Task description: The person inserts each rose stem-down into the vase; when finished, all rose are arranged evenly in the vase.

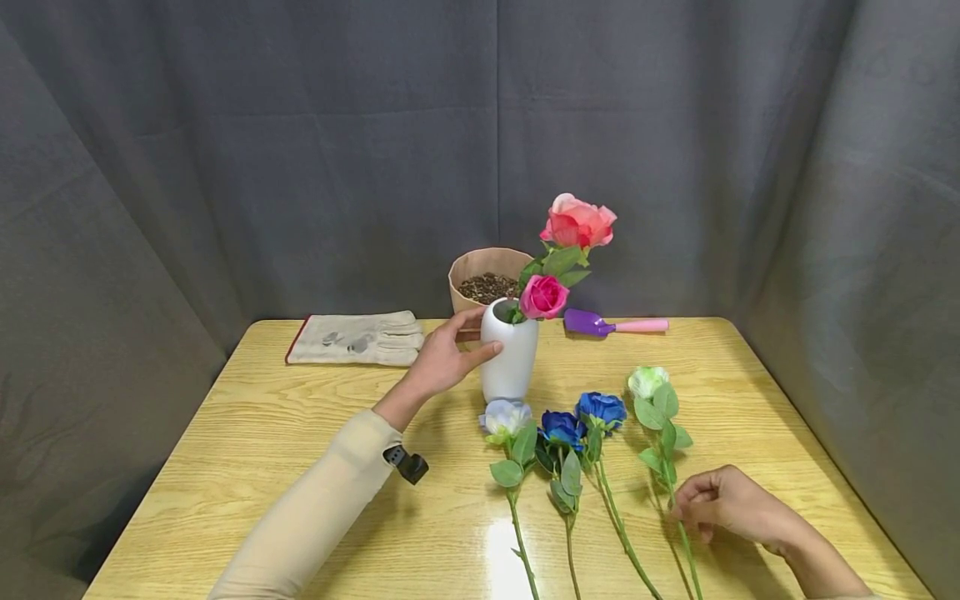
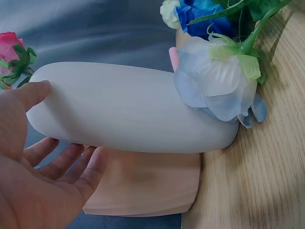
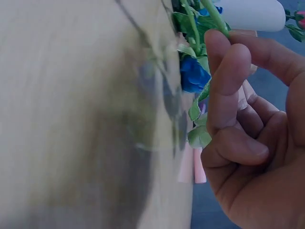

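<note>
My left hand [image 1: 442, 354] holds a white vase [image 1: 510, 358] near its rim, thumb on the front and fingers round the left side. The vase stands upright with a coral rose [image 1: 576, 223] and a pink rose [image 1: 543, 297] leaning right out of it. In the left wrist view the thumb touches the vase [image 2: 128, 107] close to its mouth. At the right, my right hand [image 1: 731, 504] pinches the green stem of a white-green rose [image 1: 647, 382] in its fingertips. Its stem [image 3: 217, 16] shows at the fingertips in the right wrist view, with a shadow beneath.
A pale blue-white rose [image 1: 506, 419] and two blue roses [image 1: 562, 428] lie on the table [image 1: 247, 475] before the vase. Behind stands a brown pot [image 1: 491, 265] of soil. Work gloves [image 1: 360, 337] lie back left; a purple trowel [image 1: 588, 322] with a pink handle lies back right.
</note>
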A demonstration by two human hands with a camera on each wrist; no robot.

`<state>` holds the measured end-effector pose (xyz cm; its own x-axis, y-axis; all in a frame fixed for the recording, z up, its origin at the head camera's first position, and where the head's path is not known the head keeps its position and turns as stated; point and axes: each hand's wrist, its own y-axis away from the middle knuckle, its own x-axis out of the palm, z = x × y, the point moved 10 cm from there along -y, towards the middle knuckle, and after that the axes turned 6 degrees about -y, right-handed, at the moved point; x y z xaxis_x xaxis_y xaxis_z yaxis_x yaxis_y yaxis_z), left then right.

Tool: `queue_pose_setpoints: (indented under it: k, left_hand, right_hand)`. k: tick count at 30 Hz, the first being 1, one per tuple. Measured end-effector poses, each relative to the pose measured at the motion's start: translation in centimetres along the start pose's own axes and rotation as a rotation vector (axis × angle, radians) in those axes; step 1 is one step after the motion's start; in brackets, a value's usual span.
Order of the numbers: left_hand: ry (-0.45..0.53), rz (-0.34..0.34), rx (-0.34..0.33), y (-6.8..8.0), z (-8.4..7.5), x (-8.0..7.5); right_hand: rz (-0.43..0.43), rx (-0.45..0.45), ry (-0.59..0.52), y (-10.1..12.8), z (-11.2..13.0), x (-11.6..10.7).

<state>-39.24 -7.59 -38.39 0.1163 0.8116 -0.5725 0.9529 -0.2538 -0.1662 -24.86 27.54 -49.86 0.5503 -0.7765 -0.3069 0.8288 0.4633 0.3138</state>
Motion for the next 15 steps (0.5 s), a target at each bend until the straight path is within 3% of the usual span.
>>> queue_pose_setpoints:
  k: [15]
  left_hand:
    - [0.08,0.068,0.013,-0.3,-0.2,0.3]
  right_hand:
    - [-0.056,-0.039,-0.028,0.0,1.3,-1.4]
